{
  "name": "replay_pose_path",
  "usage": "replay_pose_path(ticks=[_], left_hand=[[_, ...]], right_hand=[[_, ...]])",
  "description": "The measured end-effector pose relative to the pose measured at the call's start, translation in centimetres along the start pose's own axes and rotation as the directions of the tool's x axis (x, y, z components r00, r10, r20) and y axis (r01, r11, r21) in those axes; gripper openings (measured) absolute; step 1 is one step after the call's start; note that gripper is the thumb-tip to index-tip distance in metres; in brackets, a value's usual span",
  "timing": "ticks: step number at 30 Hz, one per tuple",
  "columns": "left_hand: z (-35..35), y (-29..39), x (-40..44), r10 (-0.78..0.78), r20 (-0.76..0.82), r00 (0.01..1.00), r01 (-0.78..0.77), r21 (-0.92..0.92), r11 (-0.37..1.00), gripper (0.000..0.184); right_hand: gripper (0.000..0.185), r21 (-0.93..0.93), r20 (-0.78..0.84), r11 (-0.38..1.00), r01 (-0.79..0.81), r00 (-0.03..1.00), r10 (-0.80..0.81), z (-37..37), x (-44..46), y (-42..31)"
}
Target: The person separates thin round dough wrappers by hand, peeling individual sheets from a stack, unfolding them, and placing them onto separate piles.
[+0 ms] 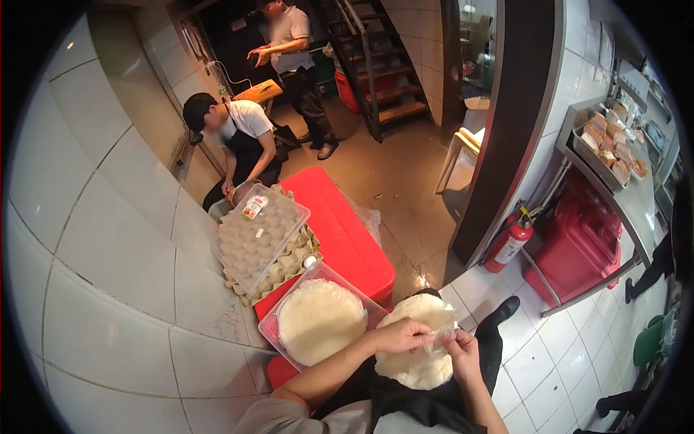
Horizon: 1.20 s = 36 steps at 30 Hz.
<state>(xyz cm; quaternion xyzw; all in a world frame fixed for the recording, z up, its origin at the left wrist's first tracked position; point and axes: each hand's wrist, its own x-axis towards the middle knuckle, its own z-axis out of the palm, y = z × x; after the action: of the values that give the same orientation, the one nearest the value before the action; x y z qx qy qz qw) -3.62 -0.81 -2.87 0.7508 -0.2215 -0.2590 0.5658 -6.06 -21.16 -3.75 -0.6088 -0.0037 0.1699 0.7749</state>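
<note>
A stack of thin, round, pale wrappers [413, 370] rests on my lap. Over it, the fingers of my left hand [405, 335] are pinched at the edge of a thin translucent sheet [438, 340]. My right hand [461, 349] grips the same sheet from the other side, fingers closed. Whether the sheet is a wrapper being peeled or plastic, I cannot tell. Beside my left forearm, a second stack of round pale wrappers [322, 322] sits in a clear plastic container [272, 327].
The container stands on a red cooler box [340, 224], beside egg trays [264, 235] topped by a clear lid. Two people [242, 137] are farther back, near wooden stairs [390, 72]. A fire extinguisher [508, 244], a red bin [578, 246] and a steel counter [622, 195] with bread are right.
</note>
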Motion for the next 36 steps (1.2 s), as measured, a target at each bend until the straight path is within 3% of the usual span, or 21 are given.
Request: replay_pose_path(ticks=[4, 5, 8, 10, 13, 14, 16, 18, 20, 22, 25, 28, 29, 32, 36], left_hand=[[-1.2, 0.6, -0.4, -0.033, -0.154, 0.988, 0.068, 0.229, 0.971, 0.035], [-1.3, 0.3, -0.5, -0.073, -0.156, 0.985, 0.102, 0.187, 0.977, 0.034], [-1.7, 0.0, -0.3, -0.027, -0.190, 0.981, 0.093, 0.348, 0.933, 0.031], [-1.2, 1.5, -0.2, 0.012, -0.205, 0.979, 0.043, 0.265, 0.963, 0.025], [-0.5, 2.0, -0.1, 0.071, -0.239, 0.968, -0.010, 0.247, 0.969, 0.026], [-0.4, 1.4, 0.2, 0.021, -0.191, 0.981, -0.004, 0.087, 0.996, 0.025], [-0.7, 1.7, 0.2, 0.058, -0.174, 0.983, -0.014, 0.242, 0.970, 0.022], [-0.2, 1.2, 0.1, 0.097, -0.247, 0.964, -0.024, 0.284, 0.959, 0.021], [-0.5, 2.4, 0.0, 0.008, -0.250, 0.968, 0.089, 0.373, 0.923, 0.021], [-0.1, 2.0, 0.0, 0.020, -0.342, 0.939, 0.086, 0.291, 0.953, 0.019], [0.7, 1.1, 0.2, 0.029, -0.408, 0.913, 0.039, 0.156, 0.987, 0.023], [1.4, 0.6, 0.0, 0.009, -0.345, 0.939, 0.013, 0.061, 0.998, 0.032], [1.8, 0.3, -0.1, 0.034, -0.357, 0.934, -0.036, 0.002, 0.999, 0.028], [1.8, 0.2, -0.6, -0.021, -0.330, 0.944, 0.069, 0.136, 0.988, 0.019], [1.7, 0.4, -1.0, 0.066, -0.518, 0.853, 0.017, 0.153, 0.988, 0.014]], right_hand=[[0.017, -0.073, -0.007, 0.996, 0.044, 0.999, -0.045, -0.5, 0.2, 0.3], [0.018, -0.106, -0.016, 0.992, 0.062, 0.998, -0.064, -0.4, 0.3, 0.3], [0.014, -0.207, 0.028, 0.965, 0.158, 0.987, -0.156, -0.8, 1.0, 1.7], [0.010, -0.291, 0.098, 0.944, 0.153, 0.987, -0.130, 0.5, 0.8, 0.0], [0.013, -0.475, 0.149, 0.823, 0.310, 0.951, -0.273, 1.1, 0.9, -1.3], [0.015, -0.487, 0.143, 0.808, 0.332, 0.943, -0.302, 1.1, 0.8, -1.6], [0.020, -0.475, 0.091, 0.833, 0.284, 0.957, -0.275, 0.6, 1.1, -1.2], [0.021, -0.448, 0.079, 0.841, 0.302, 0.951, -0.300, -0.2, 1.2, 1.2], [0.014, -0.384, 0.051, 0.882, 0.273, 0.960, -0.275, 0.2, 0.9, 0.5], [0.010, -0.446, 0.017, 0.857, 0.257, 0.960, -0.279, 0.9, 0.6, -1.4], [0.006, -0.365, 0.107, 0.865, 0.345, 0.938, -0.328, 1.9, 0.4, -2.5], [0.010, -0.530, 0.316, 0.697, 0.482, 0.875, -0.365, 1.7, 0.5, -1.6], [0.012, -0.530, 0.297, 0.717, 0.453, 0.891, -0.344, 1.8, 0.2, -1.8], [0.012, -0.507, 0.261, 0.765, 0.396, 0.917, -0.302, 1.7, -0.1, -1.8], [0.018, -0.646, 0.250, 0.657, 0.388, 0.921, -0.299, 0.9, 0.6, -1.4]])
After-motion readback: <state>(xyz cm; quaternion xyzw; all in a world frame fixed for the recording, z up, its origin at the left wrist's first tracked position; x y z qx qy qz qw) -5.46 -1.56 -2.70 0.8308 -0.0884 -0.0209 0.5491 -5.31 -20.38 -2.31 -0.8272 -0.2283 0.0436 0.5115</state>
